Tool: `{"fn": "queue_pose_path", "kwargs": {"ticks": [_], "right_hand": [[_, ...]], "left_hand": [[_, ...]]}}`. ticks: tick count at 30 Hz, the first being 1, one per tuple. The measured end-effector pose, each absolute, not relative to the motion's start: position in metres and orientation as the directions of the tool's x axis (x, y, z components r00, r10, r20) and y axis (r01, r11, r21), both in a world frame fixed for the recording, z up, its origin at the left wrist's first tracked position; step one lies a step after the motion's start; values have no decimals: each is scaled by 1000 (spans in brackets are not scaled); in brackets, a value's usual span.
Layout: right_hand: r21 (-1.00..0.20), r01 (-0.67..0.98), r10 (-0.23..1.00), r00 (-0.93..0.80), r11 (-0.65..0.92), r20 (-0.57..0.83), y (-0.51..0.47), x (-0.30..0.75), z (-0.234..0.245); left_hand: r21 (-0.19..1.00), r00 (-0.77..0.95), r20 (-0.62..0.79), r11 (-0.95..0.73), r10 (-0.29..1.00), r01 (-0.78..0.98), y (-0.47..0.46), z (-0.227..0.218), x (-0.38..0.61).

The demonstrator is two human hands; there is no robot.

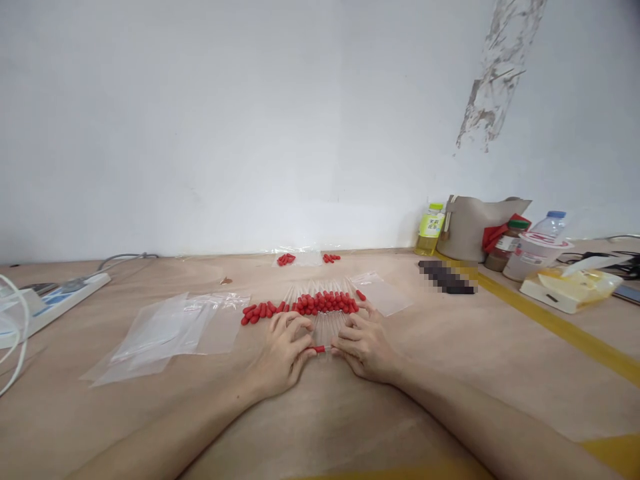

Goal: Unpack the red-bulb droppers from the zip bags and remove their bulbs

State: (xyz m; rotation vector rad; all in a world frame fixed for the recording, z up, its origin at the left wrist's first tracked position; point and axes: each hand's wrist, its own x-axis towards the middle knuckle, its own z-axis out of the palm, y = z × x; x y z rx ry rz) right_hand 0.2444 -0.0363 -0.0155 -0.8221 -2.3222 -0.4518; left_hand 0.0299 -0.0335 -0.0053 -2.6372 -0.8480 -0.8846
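My left hand (287, 347) pinches a small red rubber bulb (319, 349), which points sideways low in the middle of the table. Facing it, my right hand (367, 345) is closed on a thin clear dropper tube (328, 349) that meets the bulb's open end; how far the tube goes in is too small to tell. Just beyond both hands lies a dense pile of red bulbs (325, 302), with clear tubes fanning out behind it. More clear tubes (327, 325) lie between my hands. Loose red bulbs (257, 312) trail off to the left of the pile.
Clear zip bags (175, 330) overlap on the left, and another bag (383, 293) lies right of the pile. By the wall are bags with red bulbs (287, 259). A power strip (70, 300) is far left. A bottle (430, 230), grey bag (470, 230), cup (530, 257) and tissue pack (570, 288) stand right.
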Motion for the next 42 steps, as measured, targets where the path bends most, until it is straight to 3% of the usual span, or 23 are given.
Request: {"fn": "queue_pose_path", "kwargs": {"ticks": [13,16,21,25,28,34,42], "right_hand": [[47,660,477,-589,750,652,-34,255,-16],[-86,733,579,-454,675,678,-26,264,-12],[-315,801,760,-248,510,601,-20,267,-11],[-389,842,859,-157,374,487,-21,264,-15],[-373,864,877,-146,338,457,-23,262,-16],[-347,891,886,-117,294,448,-28,256,-13],[-367,872,894,-154,323,421,-33,249,-17]], "left_hand": [[63,609,591,-783,529,619,-31,-6,16],[178,452,656,-705,605,686,-20,-4,-1],[420,227,658,-600,718,681,2,2,-20],[594,-100,613,-374,784,712,27,7,-49],[676,-194,502,-243,843,695,43,8,-74],[708,-248,370,-99,896,699,50,-1,-88],[693,-102,311,-153,945,705,50,-10,-85]]}}
